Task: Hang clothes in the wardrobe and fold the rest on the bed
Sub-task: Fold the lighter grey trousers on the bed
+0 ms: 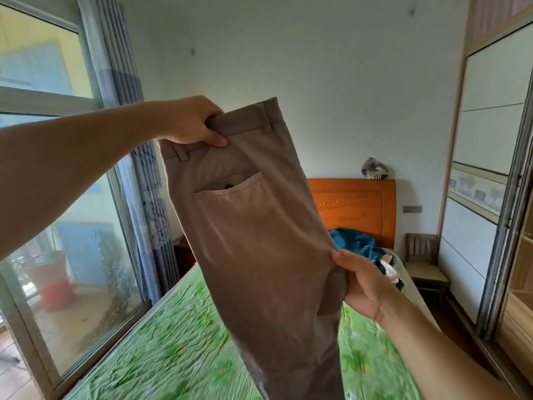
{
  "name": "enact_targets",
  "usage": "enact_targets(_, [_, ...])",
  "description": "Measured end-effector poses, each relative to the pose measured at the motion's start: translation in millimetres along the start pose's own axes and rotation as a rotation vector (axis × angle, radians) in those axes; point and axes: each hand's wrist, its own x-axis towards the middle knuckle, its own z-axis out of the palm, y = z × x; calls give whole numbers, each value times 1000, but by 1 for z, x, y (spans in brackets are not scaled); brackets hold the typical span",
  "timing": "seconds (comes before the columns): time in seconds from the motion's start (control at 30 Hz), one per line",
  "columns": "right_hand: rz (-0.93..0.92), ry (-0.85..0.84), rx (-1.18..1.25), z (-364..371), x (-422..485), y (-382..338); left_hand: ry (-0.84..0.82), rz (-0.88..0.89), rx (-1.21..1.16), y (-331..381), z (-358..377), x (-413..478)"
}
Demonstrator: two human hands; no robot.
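Trousers (259,241) plain beige-tan, one dark button (230,185) at the pocket; bed sheet (173,356) bright green, leafy print with yellow and white flecks; headboard (354,206) orange wood. Clothes heap (354,242) by the headboard teal-blue with bits of white and black; curtain (150,197) grey-blue, horizontal stripes plus faint line drawings low down. Wardrobe doors (490,82) white panels in pale wood frame, one band with grey tree motifs; chair (422,255) brown, walls (317,67) off-white.

The beige cotton trousers (259,241) hang over the green-sheeted bed (173,342), with the glass window (57,197) at left and the white panelled wardrobe (484,134) at right. Behind them, a blue clothes heap (354,243) lies on the bed, before the orange wooden headboard (354,206).
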Motion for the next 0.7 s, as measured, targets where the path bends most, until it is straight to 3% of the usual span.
enact_targets(0.17, [-141,224,-660,-7,-34,-32,9,27,-52,26,-19,-13])
enact_targets(0.3, [-134,234,-1034,-13,-74,-60,10,106,-93,58,-24,-26])
enact_targets(0.37, [-142,152,-977,11,-98,-81,5,151,-105,79,-27,-33])
enact_targets(0.43, [-263,76,-830,49,-115,-109,-5,195,-124,99,-31,-42])
enact_targets(0.57, [-620,259,-759,113,-133,-157,-20,289,-131,136,-38,-66])
enact_targets(0.7, [-686,290,-725,129,-158,-165,-67,239,-140,129,-51,-100])
